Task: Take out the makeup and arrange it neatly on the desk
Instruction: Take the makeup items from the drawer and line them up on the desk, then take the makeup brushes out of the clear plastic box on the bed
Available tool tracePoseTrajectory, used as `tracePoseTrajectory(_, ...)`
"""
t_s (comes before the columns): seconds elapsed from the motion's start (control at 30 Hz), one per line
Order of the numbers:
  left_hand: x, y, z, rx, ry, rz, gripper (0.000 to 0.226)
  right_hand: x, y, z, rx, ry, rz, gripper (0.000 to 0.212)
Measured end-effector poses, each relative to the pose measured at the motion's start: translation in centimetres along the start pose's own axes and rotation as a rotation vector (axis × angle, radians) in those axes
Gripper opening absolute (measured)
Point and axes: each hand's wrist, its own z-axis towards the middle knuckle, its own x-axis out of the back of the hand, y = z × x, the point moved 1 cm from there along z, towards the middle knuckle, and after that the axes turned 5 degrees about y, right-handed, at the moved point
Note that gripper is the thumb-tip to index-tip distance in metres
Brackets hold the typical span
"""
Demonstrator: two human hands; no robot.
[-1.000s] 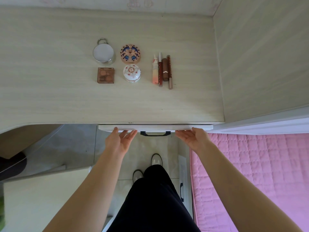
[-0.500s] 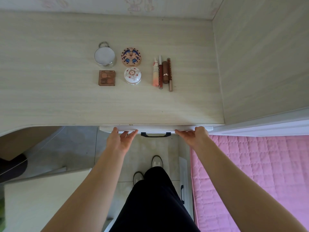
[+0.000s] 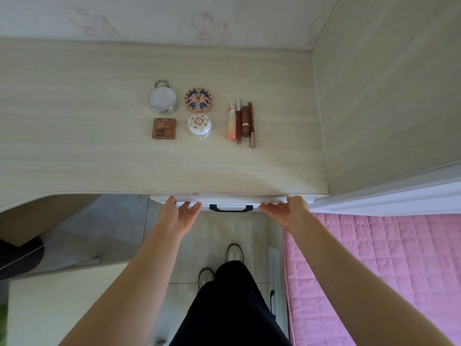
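Note:
Makeup lies in tidy rows on the pale wooden desk (image 3: 74, 158): a round silver case (image 3: 162, 99), a patterned round compact (image 3: 198, 100), a brown square palette (image 3: 164, 128) and a white floral jar (image 3: 199, 125). To their right several slim tubes and pencils (image 3: 242, 124) lie side by side. Below the desk edge, the white drawer front (image 3: 232, 199) with a dark handle (image 3: 230, 208) shows only a thin strip. My left hand (image 3: 178, 216) presses it with straight fingers left of the handle. My right hand (image 3: 287, 213) presses it right of the handle.
A wooden side panel (image 3: 386, 96) walls the desk on the right. A pink quilted bed (image 3: 386, 270) lies at the lower right. A pale cabinet top (image 3: 62, 295) sits at the lower left. My legs and shoes stand on the tiled floor (image 3: 219, 233).
The drawer front has slid a little further in under the desk edge, both hands staying flat against it. The view has tilted up, showing more of the wall.

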Motion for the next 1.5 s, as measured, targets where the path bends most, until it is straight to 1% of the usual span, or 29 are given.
tracePoseTrajectory(0.07, 0.4, -0.2, -0.6, -0.021, -0.009, 0.043, 0.05, 0.3, -0.1, -0.5, 0.033, -0.015, -0.05, 0.04)
tracePoseTrajectory(0.17, 0.7, -0.1, -1.8, -0.087, -0.012, 0.154, 0.042, 0.2, -0.6, -1.7, 0.134, -0.031, -0.199, 0.031)
tracePoseTrajectory(0.23, 0.3, -0.1, -2.5, -0.138, -0.029, 0.265, 0.038, 0.0, -1.0, -2.4, 0.181, -0.05, -0.275, 0.027)
tracePoseTrajectory(0.3, -0.3, -0.2, -3.6, -0.198, -0.052, 0.384, 0.035, -0.1, -1.5, -3.2, 0.195, -0.08, -0.373, 0.023)
tracePoseTrajectory(0.33, -0.7, -0.2, -4.1, -0.222, -0.05, 0.413, 0.034, -0.1, -1.7, -3.4, 0.196, -0.087, -0.41, 0.025)
tracePoseTrajectory(0.4, -1.3, -0.1, -4.9, -0.251, -0.019, 0.447, 0.024, 0.2, -2.0, -4.0, 0.192, -0.106, -0.459, 0.027)
tracePoseTrajectory(0.47, -1.7, -0.1, -5.5, -0.264, 0.011, 0.461, 0.013, 0.3, -2.3, -4.5, 0.204, -0.123, -0.492, 0.017)
tracePoseTrajectory(0.53, -2.1, -0.5, -5.9, -0.314, 0.017, 0.548, 0.012, 0.5, -2.6, -4.6, 0.24, -0.122, -0.53, 0.006)
tracePoseTrajectory(0.57, -2.4, -0.9, -6.2, -0.344, 0.012, 0.595, 0.013, 0.6, -2.8, -4.8, 0.269, -0.112, -0.553, 0.008)
tracePoseTrajectory(0.6, -2.8, -1.2, -6.5, -0.374, 0.005, 0.64, 0.014, 0.9, -2.9, -4.8, 0.343, -0.102, -0.63, 0.01)
tracePoseTrajectory(0.63, -3.3, -1.6, -6.8, -0.404, -0.01, 0.69, 0.015, 1.1, -3.0, -5.1, 0.391, -0.085, -0.705, 0.007)
tracePoseTrajectory(0.67, -3.9, -2.0, -7.0, -0.439, -0.029, 0.754, 0.018, 1.5, -3.1, -4.9, 0.499, -0.068, -0.78, 0.01)
tracePoseTrajectory(0.73, -5.0, -2.9, -7.4, -0.539, -0.068, 0.923, 0.024, 2.6, -2.9, -5.1, 0.619, -0.081, -0.877, 0.038)
tracePoseTrajectory(0.77, -5.4, -3.3, -7.6, -0.607, -0.097, 1.024, 0.027, 3.2, -2.6, -5.3, 0.67, -0.053, -0.901, 0.046)
tracePoseTrajectory(0.83, -6.1, -4.3, -8.4, -0.761, -0.183, 1.247, 0.027, 4.5, -2.3, -5.9, 0.744, -0.011, -0.975, 0.051)
tracePoseTrajectory(0.9, -6.7, -5.4, -9.4, -0.882, -0.286, 1.398, 0.023, 5.8, -1.7, -6.3, 0.808, 0.023, -0.983, 0.051)
tracePoseTrajectory(0.97, -7.2, -6.6, -10.1, -0.954, -0.395, 1.488, 0.023, 7.1, -0.5, -6.9, 0.863, 0.075, -0.985, 0.05)
tracePoseTrajectory(1.07, -7.3, -8.2, -10.9, -1.036, -0.548, 1.649, 0.028, 9.1, 1.7, -8.0, 0.938, 0.153, -0.988, 0.048)
tracePoseTrajectory(1.17, -6.2, -9.2, -11.6, -1.139, -0.71, 1.866, 0.032, 10.7, 4.5, -9.2, 1.042, 0.235, -1.09, 0.042)
tracePoseTrajectory(1.23, -5.3, -10.0, -12.1, -1.226, -0.808, 2.006, 0.037, 11.7, 7.0, -9.9, 1.028, 0.269, -1.093, 0.046)
tracePoseTrajectory(1.3, -4.2, -10.9, -12.8, -1.326, -0.917, 2.095, 0.044, 12.9, 9.5, -10.6, 0.981, 0.341, -1.111, 0.051)
tracePoseTrajectory(1.43, -0.9, -13.5, -14.5, -1.512, -1.259, 2.255, 0.052, 15.9, 14.9, -12.0, 0.866, 0.478, -1.131, 0.055)
tracePoseTrajectory(1.5, 0.5, -14.4, -15.0, -1.576, -1.361, 2.307, 0.055, 17.0, 16.9, -12.6, 0.837, 0.531, -1.107, 0.056)
